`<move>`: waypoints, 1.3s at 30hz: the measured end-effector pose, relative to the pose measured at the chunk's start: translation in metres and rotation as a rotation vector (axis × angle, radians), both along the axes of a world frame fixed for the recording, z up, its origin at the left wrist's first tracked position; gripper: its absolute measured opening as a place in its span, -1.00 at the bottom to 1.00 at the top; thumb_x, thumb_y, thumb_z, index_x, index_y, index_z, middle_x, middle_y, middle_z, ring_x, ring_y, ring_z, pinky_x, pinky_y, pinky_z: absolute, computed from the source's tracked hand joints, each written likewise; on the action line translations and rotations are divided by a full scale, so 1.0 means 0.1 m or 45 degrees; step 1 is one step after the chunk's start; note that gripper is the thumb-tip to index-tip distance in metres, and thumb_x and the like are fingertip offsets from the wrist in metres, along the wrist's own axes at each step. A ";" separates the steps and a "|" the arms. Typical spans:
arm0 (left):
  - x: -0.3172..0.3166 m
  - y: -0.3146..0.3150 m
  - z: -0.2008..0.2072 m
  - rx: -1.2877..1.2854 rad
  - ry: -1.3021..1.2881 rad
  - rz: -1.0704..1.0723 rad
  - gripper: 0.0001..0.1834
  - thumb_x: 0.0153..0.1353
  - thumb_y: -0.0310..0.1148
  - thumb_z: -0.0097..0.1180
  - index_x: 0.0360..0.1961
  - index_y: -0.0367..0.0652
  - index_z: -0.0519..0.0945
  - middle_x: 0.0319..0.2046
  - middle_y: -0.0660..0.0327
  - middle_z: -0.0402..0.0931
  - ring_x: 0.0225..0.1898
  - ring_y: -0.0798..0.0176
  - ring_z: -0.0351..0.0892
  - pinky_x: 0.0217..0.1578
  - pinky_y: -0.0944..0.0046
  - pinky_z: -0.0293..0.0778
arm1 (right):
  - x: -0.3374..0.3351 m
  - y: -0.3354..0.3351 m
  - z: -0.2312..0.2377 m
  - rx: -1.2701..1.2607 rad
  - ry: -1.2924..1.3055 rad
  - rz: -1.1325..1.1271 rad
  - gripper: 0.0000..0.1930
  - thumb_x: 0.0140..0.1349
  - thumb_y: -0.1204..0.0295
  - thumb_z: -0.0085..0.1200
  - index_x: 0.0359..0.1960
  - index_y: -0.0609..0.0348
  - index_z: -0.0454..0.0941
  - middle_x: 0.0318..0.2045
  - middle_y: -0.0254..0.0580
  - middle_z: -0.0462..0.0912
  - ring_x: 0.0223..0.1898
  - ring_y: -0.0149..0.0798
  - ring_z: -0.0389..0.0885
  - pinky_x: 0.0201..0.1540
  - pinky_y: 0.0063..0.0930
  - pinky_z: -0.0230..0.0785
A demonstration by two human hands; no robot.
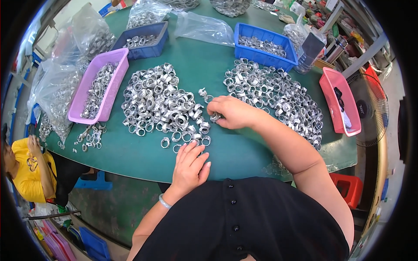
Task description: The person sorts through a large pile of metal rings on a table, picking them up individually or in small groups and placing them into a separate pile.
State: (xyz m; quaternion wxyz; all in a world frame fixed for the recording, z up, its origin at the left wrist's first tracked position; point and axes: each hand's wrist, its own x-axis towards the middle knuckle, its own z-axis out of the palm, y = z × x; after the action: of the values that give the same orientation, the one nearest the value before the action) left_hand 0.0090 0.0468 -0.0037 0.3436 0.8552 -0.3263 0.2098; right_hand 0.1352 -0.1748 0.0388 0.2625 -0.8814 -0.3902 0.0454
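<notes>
A large heap of silver metal rings (159, 98), each with a small raised lug, lies on the green table in front of me. To its right spreads a second heap of similar rings (278, 93). My right hand (235, 112) is between the heaps, its thumb and fingers pinched on a metal ring (215, 116) that they partly cover. A loose ring piece (203, 92) lies just beyond those fingers. At the near edge of the left heap, my left hand (190, 167) has its fingers stretched out, with the tips touching rings there.
A purple basket (119, 82) and two blue bins (148, 51) (261, 61) hold more rings. Clear bags (52, 87) of rings stand at left. A pink basket (328, 93), a fan (370, 108) and a red stool (355, 189) are at right. A person in yellow (30, 169) sits left.
</notes>
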 end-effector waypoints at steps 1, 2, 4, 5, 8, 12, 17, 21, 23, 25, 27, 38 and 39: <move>0.00 0.00 0.00 0.004 -0.001 0.005 -0.71 -0.09 -0.45 0.29 -0.26 -0.19 0.62 -0.10 0.09 0.55 0.05 -0.05 0.48 0.11 -0.05 0.31 | 0.00 -0.01 0.04 -0.058 0.033 -0.003 -0.73 -0.07 0.52 0.18 -0.27 0.13 0.47 -0.32 -0.17 0.53 -0.16 -0.05 0.51 -0.09 -0.18 0.34; 0.00 0.00 0.00 0.004 0.000 0.004 -0.71 -0.09 -0.45 0.29 -0.26 -0.19 0.62 -0.10 0.09 0.55 0.05 -0.05 0.48 0.11 -0.05 0.31 | 0.00 -0.02 0.07 -0.116 0.066 -0.006 -0.74 -0.07 0.51 0.17 -0.28 0.12 0.46 -0.34 -0.19 0.53 -0.17 -0.07 0.51 -0.11 -0.18 0.34; 0.00 0.00 0.00 0.006 -0.005 0.004 -0.71 -0.10 -0.45 0.29 -0.26 -0.18 0.62 -0.11 0.09 0.55 0.05 -0.05 0.48 0.11 -0.05 0.31 | 0.00 -0.07 0.08 -0.152 0.044 -0.020 -0.76 -0.06 0.50 0.15 -0.30 0.09 0.47 -0.35 -0.21 0.55 -0.17 -0.07 0.53 -0.10 -0.19 0.32; 0.00 0.00 0.00 0.005 -0.004 0.001 -0.71 -0.10 -0.45 0.29 -0.26 -0.18 0.62 -0.11 0.09 0.55 0.05 -0.05 0.48 0.11 -0.05 0.31 | 0.00 -0.09 0.08 -0.186 0.020 -0.033 -0.79 -0.06 0.48 0.14 -0.32 0.07 0.48 -0.35 -0.22 0.57 -0.17 -0.08 0.54 -0.10 -0.20 0.31; 0.00 -0.01 0.00 0.005 0.002 -0.005 -0.71 -0.10 -0.44 0.29 -0.26 -0.18 0.62 -0.11 0.09 0.55 0.05 -0.05 0.48 0.11 -0.05 0.31 | 0.00 -0.19 0.14 -0.278 -0.018 -0.049 -0.81 -0.04 0.47 0.12 -0.33 0.04 0.49 -0.36 -0.25 0.57 -0.18 -0.12 0.54 -0.06 -0.21 0.27; 0.00 0.00 -0.01 0.009 0.009 0.007 -0.71 -0.09 -0.44 0.29 -0.25 -0.18 0.62 -0.11 0.10 0.55 0.05 -0.05 0.48 0.11 -0.05 0.31 | 0.05 -0.21 0.27 -0.646 0.002 -0.055 -0.76 -0.05 0.41 0.18 -0.28 0.05 0.53 -0.34 -0.24 0.58 -0.10 -0.13 0.50 -0.04 -0.25 0.27; 0.00 0.00 -0.01 0.020 0.015 0.002 -0.70 -0.09 -0.43 0.29 -0.25 -0.18 0.62 -0.10 0.10 0.55 0.06 -0.05 0.48 0.12 -0.05 0.30 | 0.33 -0.05 0.38 -0.401 -0.032 -0.095 -0.33 -0.24 0.24 0.40 -0.01 0.14 0.45 0.00 -0.04 0.46 0.07 0.03 0.38 0.12 -0.02 0.24; -0.01 0.00 0.02 0.027 0.043 -0.008 -0.69 -0.10 -0.46 0.29 -0.24 -0.19 0.61 -0.09 0.08 0.54 0.07 -0.07 0.46 0.12 -0.07 0.29 | 0.69 0.18 0.32 -0.498 -0.167 -0.065 0.05 -0.32 0.17 0.48 0.31 0.05 0.18 0.40 -0.01 -0.05 0.40 0.05 0.00 0.36 -0.15 0.05; -0.01 -0.01 0.03 0.031 0.055 0.001 -0.69 -0.10 -0.47 0.29 -0.24 -0.20 0.60 -0.09 0.08 0.54 0.08 -0.08 0.45 0.12 -0.08 0.29 | 0.80 0.18 0.23 -0.472 -0.035 -0.027 0.03 -0.31 0.17 0.47 0.30 0.05 0.20 0.40 -0.01 -0.02 0.40 0.05 0.01 0.36 -0.16 0.05; -0.02 -0.03 0.04 -0.003 0.071 -0.004 -0.68 -0.11 -0.49 0.29 -0.23 -0.20 0.60 -0.09 0.07 0.53 0.08 -0.09 0.45 0.12 -0.10 0.29 | 0.85 0.16 0.15 -0.334 -0.008 0.087 -0.19 -0.21 0.24 0.43 0.18 0.10 0.38 0.30 -0.02 0.20 0.31 0.02 0.19 0.30 -0.23 0.14; -0.01 -0.03 0.03 -0.003 0.068 0.000 -0.68 -0.11 -0.49 0.29 -0.23 -0.20 0.60 -0.09 0.07 0.53 0.08 -0.10 0.45 0.12 -0.10 0.28 | 0.83 0.06 0.14 -0.390 -0.014 0.104 -0.35 -0.16 0.27 0.37 0.06 0.09 0.47 0.17 -0.06 0.33 0.23 -0.02 0.28 0.23 -0.25 0.22; -0.01 0.01 -0.01 -0.012 0.009 0.018 -0.74 -0.06 -0.44 0.26 -0.26 -0.17 0.61 -0.12 0.10 0.55 0.06 -0.04 0.47 0.14 -0.08 0.28 | 0.23 0.02 0.28 -0.513 -0.224 0.032 -0.80 -0.03 0.40 0.18 -0.33 0.14 0.61 -0.26 -0.13 0.58 -0.05 -0.10 0.49 -0.02 -0.23 0.40; -0.01 0.01 -0.02 -0.011 0.009 0.023 -0.74 -0.06 -0.44 0.26 -0.26 -0.17 0.61 -0.12 0.10 0.55 0.06 -0.04 0.47 0.14 -0.08 0.28 | 0.15 0.08 0.28 -0.430 -0.128 0.075 -0.77 -0.02 0.35 0.21 -0.32 0.14 0.60 -0.28 -0.11 0.60 -0.08 -0.07 0.52 -0.05 -0.20 0.41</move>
State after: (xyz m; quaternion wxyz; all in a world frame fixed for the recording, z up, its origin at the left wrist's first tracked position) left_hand 0.0083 0.0479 -0.0053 0.3465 0.8575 -0.3162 0.2112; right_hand 0.1501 -0.1671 0.0664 0.0897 -0.9022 -0.4153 0.0740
